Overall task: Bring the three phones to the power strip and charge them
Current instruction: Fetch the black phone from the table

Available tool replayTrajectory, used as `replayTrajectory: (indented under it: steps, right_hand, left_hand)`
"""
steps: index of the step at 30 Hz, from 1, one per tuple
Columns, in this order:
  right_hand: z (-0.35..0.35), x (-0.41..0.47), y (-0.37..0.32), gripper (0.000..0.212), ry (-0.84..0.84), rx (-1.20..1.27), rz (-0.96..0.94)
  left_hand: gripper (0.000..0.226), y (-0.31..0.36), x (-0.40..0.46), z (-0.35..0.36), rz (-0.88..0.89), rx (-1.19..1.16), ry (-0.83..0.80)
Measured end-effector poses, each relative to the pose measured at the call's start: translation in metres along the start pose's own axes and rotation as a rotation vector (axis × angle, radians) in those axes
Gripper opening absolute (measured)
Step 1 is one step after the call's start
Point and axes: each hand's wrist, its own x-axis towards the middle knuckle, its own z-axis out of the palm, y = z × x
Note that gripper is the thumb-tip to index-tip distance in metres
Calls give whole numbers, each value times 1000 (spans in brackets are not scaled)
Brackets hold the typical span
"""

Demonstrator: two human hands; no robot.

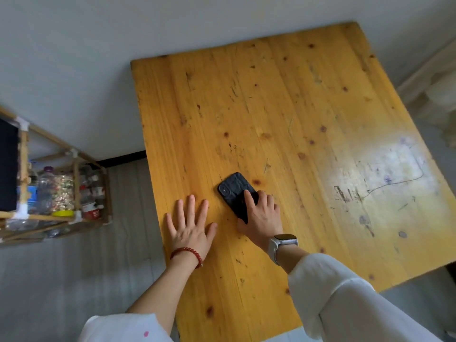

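The right hand (260, 215) is curling over the near end of a black phone (234, 193) lying face down on the wooden table (296, 107) — fingers wrapping its edges (whether it is lifted, I cannot tell). The left hand (191, 228) is resting flat and spread beside it — holding nothing.

A black textured-case phone (235, 193) is lying on the yellow knotty-pine wooden table (283, 114), toward its near left part. The right hand (261, 215) is resting on the phone's near end; the left hand (191, 228) is lying flat on the tabletop just left of it. A bamboo-frame rack of clear plastic bottles (61, 193) is standing on the floor, left of the table.
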Motion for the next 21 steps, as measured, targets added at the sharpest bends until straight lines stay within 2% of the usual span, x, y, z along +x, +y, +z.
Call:
replayTrajectory:
  steps: [4,8,15,21]
  right_hand:
    - [-7,-31,23,74,9,126,81]
    - [-12,-89,62,71,67,279,211]
    - [-22,-222,150,61,221,530,404]
    - [-15,-377,244,60,432,633,580]
  left_hand:
    - [63,15,-1,-20,-47,-92,-52]
    - [51,56,-24,-35,-77,-228,-19]
    - [47,167,-115,-37,174,-219,54]
    - [45,295,-226,-16,415,-209,60]
